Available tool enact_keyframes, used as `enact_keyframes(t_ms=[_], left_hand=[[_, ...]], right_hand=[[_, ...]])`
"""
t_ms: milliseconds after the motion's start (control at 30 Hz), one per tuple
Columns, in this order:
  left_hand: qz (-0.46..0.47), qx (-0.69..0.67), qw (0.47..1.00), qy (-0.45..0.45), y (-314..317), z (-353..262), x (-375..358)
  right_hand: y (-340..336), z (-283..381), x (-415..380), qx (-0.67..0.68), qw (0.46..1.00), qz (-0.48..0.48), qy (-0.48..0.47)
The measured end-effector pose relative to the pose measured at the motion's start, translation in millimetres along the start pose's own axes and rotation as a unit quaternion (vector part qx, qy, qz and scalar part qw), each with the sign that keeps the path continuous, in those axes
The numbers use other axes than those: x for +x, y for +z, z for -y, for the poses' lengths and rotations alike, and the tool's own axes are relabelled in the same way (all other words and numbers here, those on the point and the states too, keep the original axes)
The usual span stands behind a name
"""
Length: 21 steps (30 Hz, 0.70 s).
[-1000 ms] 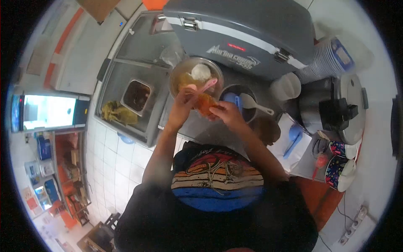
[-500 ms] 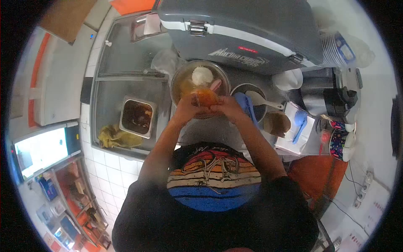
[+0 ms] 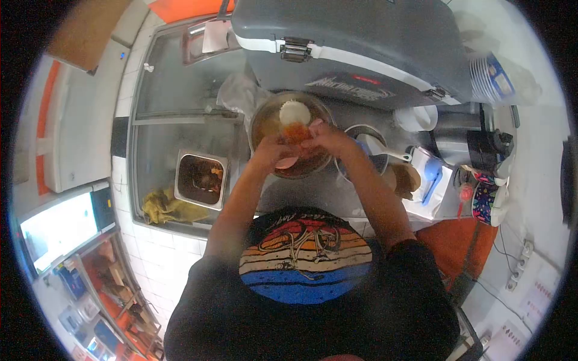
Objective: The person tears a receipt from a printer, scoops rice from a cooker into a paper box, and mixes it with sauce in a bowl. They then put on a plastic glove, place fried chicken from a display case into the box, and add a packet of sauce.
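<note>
Both of my hands meet over a wide round bowl on the counter. My left hand is curled at the near left side of some orange-red food. From the right, my right hand closes on the same food, its fingers close to the left ones. Just beyond the food, inside the bowl, sits a white rounded mound that looks like rice. A pale pink piece shows below the left fingers; its kind cannot be made out. The fingertips are partly hidden and blurred.
Behind the bowl stands a large grey cooler box. To the right are a pot with a white-handled utensil and a blue spoon. At left are a metal container of dark sauce and a yellow cloth.
My hands have shifted slightly around the orange-red food, which now shows less. A pink piece has come into sight under the left fingers. The camera view has tilted a little.
</note>
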<state>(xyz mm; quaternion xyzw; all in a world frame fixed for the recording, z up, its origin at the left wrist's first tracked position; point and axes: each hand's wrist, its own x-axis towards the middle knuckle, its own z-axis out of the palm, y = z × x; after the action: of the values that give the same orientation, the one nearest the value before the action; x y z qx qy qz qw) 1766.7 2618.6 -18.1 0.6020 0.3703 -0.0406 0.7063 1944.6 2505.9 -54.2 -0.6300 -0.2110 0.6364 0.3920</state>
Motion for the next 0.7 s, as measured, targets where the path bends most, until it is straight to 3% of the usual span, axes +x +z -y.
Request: enact_keyframes(t_ms=[33, 100, 133, 167, 233, 333, 467, 533, 633, 700], left_hand=[[0.004, -0.006, 1.0, -0.001, -1, -5, 0], [0.022, -0.012, 1.0, 0.013, -6, -12, 1], [0.036, -0.014, 0.999, 0.028, -9, -13, 2], [0.055, -0.046, 0.997, 0.031, -11, 1, 13], [0.092, -0.109, 0.989, 0.038, -15, 36, 43], [0.047, 0.041, 0.997, 0.054, -19, 27, 47], [0.057, -0.126, 0.99, -0.02, -18, 58, 74], [0.095, -0.247, 0.963, -0.04, -20, 65, 77], [0.061, -0.377, 0.92, -0.091, -18, 79, 91], [0.055, -0.346, 0.935, -0.055, -17, 48, 74]], right_hand=[[-3, -2, 4, 0.033, 0.999, 0.004, 0.009], [-10, 6, 13, -0.028, 0.999, 0.038, 0.026], [-16, 12, 20, -0.122, 0.99, 0.069, 0.035], [-19, 17, 24, -0.214, 0.971, 0.101, 0.044], [-22, 29, 23, -0.224, 0.968, 0.112, 0.003], [-24, 29, 25, -0.092, 0.989, 0.116, 0.02], [-31, 20, 35, 0.03, 0.99, 0.112, 0.081], [-33, 14, 43, 0.059, 0.989, 0.086, 0.103], [-42, -3, 61, 0.089, 0.986, 0.079, 0.118], [-42, 0, 62, 0.087, 0.987, 0.081, 0.106]])
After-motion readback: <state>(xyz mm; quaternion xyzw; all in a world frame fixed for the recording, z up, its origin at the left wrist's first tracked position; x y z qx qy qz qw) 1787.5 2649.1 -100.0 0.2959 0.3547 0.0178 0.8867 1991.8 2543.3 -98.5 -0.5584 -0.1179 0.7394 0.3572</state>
